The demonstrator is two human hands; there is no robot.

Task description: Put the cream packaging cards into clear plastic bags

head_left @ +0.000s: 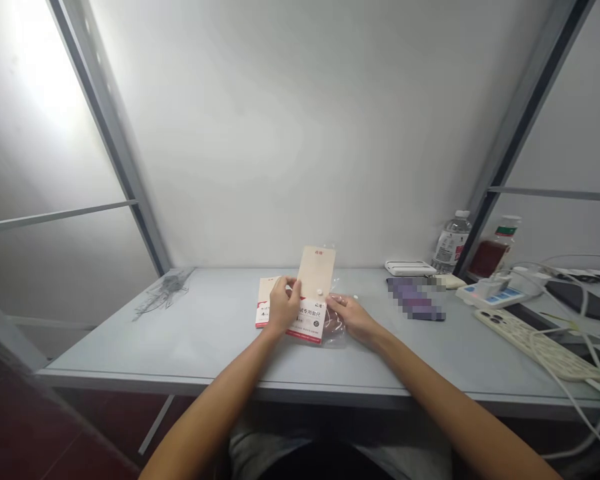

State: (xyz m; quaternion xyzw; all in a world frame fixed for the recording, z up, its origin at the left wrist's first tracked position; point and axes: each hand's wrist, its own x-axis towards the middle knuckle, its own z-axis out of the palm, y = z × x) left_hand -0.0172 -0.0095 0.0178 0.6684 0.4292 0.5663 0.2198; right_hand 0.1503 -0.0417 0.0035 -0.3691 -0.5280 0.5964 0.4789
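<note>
Single head camera, close above desk [215, 323], looking forward and down toward wall [265, 147].

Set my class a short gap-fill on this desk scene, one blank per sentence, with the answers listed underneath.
1. The left hand is on a pale package whose bottom strip is coloured ____.
2. The right hand is at the package's ____ side, on clear plastic.
3. The cap on the clear bottle is ____.
4. In the picture, the dark scribble-like patch is at the table's ____ end.

Missing words: red; right; white; left.
</note>
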